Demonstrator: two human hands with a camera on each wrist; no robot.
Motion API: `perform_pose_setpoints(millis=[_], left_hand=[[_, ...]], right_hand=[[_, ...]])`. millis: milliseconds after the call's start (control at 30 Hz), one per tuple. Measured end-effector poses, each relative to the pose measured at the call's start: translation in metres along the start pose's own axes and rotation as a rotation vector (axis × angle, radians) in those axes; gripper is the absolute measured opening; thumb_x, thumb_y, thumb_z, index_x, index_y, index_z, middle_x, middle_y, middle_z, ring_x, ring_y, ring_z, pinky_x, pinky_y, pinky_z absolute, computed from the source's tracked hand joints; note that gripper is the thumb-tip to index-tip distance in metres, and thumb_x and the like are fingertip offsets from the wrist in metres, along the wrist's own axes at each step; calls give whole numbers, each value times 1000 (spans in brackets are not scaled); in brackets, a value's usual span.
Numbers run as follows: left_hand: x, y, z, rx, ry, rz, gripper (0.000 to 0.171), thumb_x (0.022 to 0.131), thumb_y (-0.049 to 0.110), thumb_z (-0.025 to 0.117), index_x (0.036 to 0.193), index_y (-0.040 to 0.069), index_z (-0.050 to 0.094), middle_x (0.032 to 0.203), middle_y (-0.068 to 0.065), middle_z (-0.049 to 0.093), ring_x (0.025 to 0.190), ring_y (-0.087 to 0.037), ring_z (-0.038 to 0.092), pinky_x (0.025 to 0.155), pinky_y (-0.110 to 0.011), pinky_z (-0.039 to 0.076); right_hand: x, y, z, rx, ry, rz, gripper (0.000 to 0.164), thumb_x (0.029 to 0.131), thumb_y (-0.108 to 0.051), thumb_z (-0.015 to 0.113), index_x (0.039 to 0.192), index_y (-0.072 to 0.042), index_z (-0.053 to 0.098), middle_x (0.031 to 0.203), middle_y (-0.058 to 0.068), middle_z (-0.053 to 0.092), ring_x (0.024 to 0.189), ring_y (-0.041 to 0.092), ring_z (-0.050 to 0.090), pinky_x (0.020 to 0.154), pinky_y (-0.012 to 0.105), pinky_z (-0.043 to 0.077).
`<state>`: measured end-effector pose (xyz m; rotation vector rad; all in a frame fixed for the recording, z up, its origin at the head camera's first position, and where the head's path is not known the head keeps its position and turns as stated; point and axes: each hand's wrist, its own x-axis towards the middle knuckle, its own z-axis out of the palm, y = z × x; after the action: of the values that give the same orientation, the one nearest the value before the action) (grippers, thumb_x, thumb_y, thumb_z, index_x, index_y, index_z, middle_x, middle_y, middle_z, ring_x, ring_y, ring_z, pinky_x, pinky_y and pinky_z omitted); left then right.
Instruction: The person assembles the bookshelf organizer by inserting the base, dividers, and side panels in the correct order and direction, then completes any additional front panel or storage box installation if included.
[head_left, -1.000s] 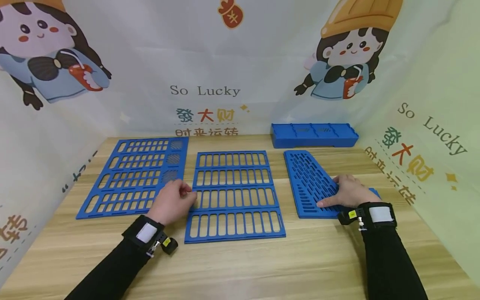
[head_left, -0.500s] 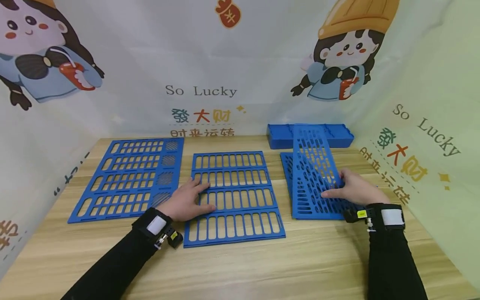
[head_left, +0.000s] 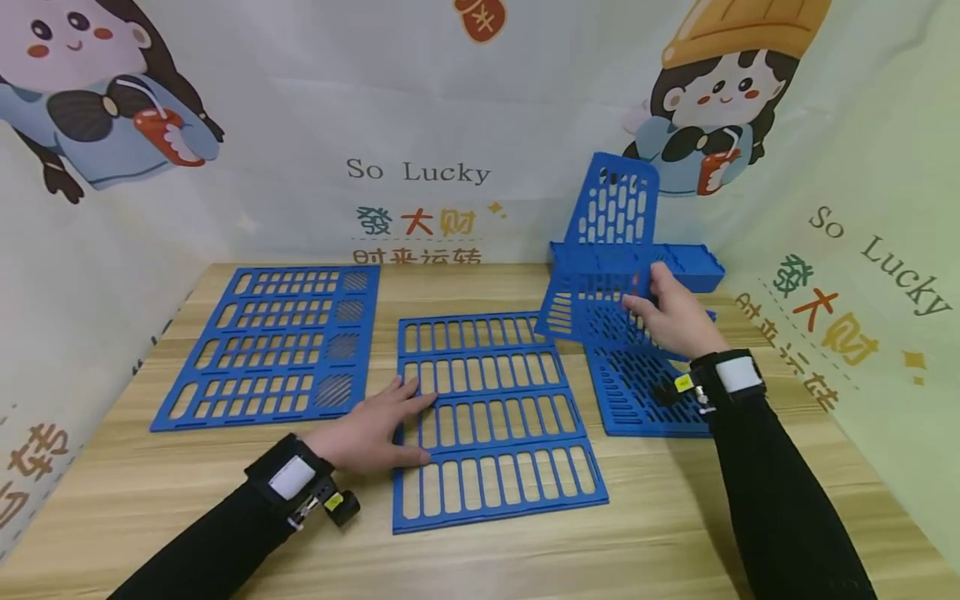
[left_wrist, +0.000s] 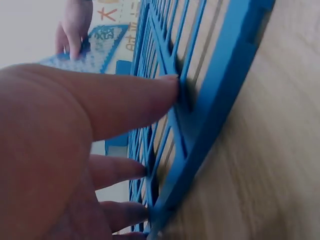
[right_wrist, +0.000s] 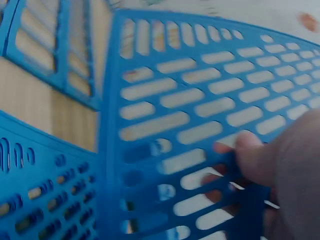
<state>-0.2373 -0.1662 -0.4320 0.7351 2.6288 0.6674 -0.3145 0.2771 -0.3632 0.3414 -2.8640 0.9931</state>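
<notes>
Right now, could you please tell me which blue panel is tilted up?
The panel in the right hand: it slants upward, while the others lie on the table.

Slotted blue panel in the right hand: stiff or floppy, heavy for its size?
Probably stiff: the panel looks flat though the right hand pinches only one side. Likely light, with so much cut away.

On the table [head_left: 495, 571], the left panel [head_left: 270, 331], middle panel [head_left: 498, 393] and right panel [head_left: 637, 387] lie side by side. The left hand [head_left: 367, 433] rests on the middle one's left edge; the right hand's raised panel [head_left: 611, 250] stands before the box [head_left: 690, 267].
</notes>
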Motion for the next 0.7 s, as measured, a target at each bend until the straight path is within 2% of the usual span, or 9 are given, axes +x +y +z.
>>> perform_pose_setpoints(millis=[100,200,333,433,533,700], left_hand=[[-4,1,-3,15,-18,10,83,100,40,81,169,11,44,180,-26,25,169,-52,15,127,-82,19],[-5,-1,-6,5,-30,14,84,99,39,83,169,13,45,181,-23,25,169,-49,16,128,-83,17],[-2,-7,-7,-41,4,6,85,98,45,83,168,14,47,180,-27,25,167,-53,22,128,-80,24],[3,-11,-7,-51,49,-26,86,99,51,80,168,14,46,178,-33,22,165,-57,23,127,-79,27],[8,-13,-8,-5,74,-61,85,101,54,76,169,13,45,177,-37,22,165,-58,21,128,-80,23],[14,-13,-10,60,95,-93,82,102,53,75,168,14,47,177,-35,25,165,-57,22,127,-82,20]], right_hand=[[21,-7,16,-59,20,-11,22,119,-20,47,127,0,43,115,24,67,89,34,60,72,43,43],[36,-10,27,-123,56,-16,22,119,-17,47,130,2,44,116,27,70,93,41,66,88,53,42],[52,-9,37,-212,99,-8,22,118,-14,47,132,3,45,111,28,75,100,45,71,107,63,29],[58,-6,40,-242,69,25,19,118,-12,45,131,1,43,110,27,76,101,44,70,104,62,27],[60,-3,41,-242,15,58,17,118,-11,42,132,0,41,111,26,76,101,43,69,101,59,25],[62,2,37,-260,-13,70,18,118,-8,41,134,1,41,118,27,77,107,45,71,100,59,26]])
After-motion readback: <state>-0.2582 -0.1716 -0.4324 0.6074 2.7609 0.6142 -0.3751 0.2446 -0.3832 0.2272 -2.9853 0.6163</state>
